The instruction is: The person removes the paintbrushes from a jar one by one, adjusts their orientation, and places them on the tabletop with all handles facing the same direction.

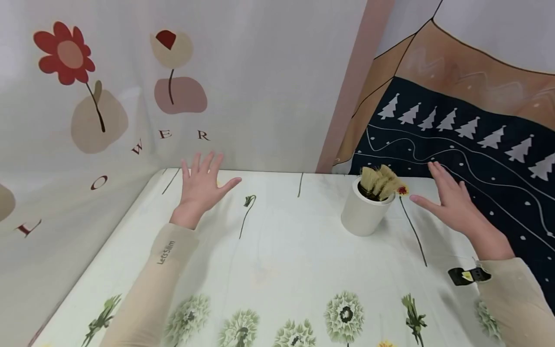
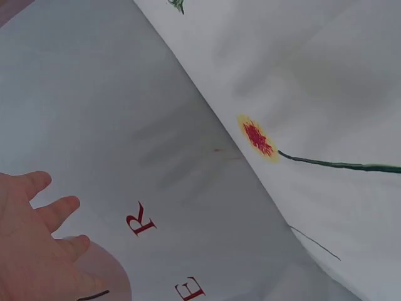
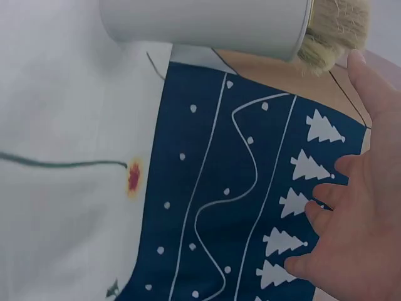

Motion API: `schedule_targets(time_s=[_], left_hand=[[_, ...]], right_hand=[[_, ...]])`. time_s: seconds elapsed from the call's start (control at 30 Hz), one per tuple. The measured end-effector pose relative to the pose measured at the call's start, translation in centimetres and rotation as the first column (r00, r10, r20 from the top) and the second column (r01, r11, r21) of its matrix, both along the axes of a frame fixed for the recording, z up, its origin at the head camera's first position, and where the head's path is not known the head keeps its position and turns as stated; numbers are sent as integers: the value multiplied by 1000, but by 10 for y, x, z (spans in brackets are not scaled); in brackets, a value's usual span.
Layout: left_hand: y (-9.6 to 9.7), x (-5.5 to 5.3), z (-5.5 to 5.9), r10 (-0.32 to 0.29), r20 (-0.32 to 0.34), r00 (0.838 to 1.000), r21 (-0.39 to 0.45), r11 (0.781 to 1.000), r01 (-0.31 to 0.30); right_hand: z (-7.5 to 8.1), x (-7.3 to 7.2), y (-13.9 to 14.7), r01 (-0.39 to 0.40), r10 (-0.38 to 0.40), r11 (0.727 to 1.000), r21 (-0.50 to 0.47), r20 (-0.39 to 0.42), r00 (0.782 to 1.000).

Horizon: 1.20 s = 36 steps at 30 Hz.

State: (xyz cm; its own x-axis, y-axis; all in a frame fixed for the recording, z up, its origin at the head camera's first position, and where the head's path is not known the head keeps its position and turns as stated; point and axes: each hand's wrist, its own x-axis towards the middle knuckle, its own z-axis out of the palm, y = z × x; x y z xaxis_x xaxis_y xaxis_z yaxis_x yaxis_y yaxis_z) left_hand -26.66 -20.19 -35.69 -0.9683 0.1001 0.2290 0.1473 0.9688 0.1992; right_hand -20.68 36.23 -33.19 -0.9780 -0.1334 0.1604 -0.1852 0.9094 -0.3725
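A white cylindrical cup [image 1: 363, 216] stands upright on the table, right of the middle. Tufts of pale, stiff bristles [image 1: 381, 182] stick out of its mouth, seemingly brush heads; whatever is below the rim is hidden. To the right of the cup, my right hand [image 1: 455, 207] is raised with its fingers extended and thumb pointing toward the bristles, apart from them in the head view. My left hand [image 1: 201, 185] hovers over the far left of the table, fingers spread, holding nothing. The right wrist view shows the cup [image 3: 207, 24] and bristles [image 3: 338, 31] close to the thumb.
A white cloth [image 1: 286, 270] printed with flowers and stems covers the table. Behind it hangs a pale curtain [image 1: 269, 86] with flower prints and letters. A dark blue printed fabric [image 1: 468, 154] with white trees hangs at the right. A small black device [image 1: 469, 275] is at the right wrist.
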Motion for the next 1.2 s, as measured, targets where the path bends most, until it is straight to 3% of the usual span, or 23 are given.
schedule_targets(time_s=[0.33,0.67,0.9,1.2], left_hand=[[12,-4,-5,-20,-17,1000,1,1000,20],[18,-2,-9,-34,-16,999,7,999,35],[19,2,-18,-44,-15,999,18,999,44],[29,0,-12,-69,-15,997,26,997,69]], right_hand=[[-4,0,-15,-78,83,992,-101,44,996],[-9,2,-32,-98,121,975,-200,107,987],[-18,4,-42,-155,196,931,-329,95,976],[-25,0,-48,-163,214,876,-454,63,975]])
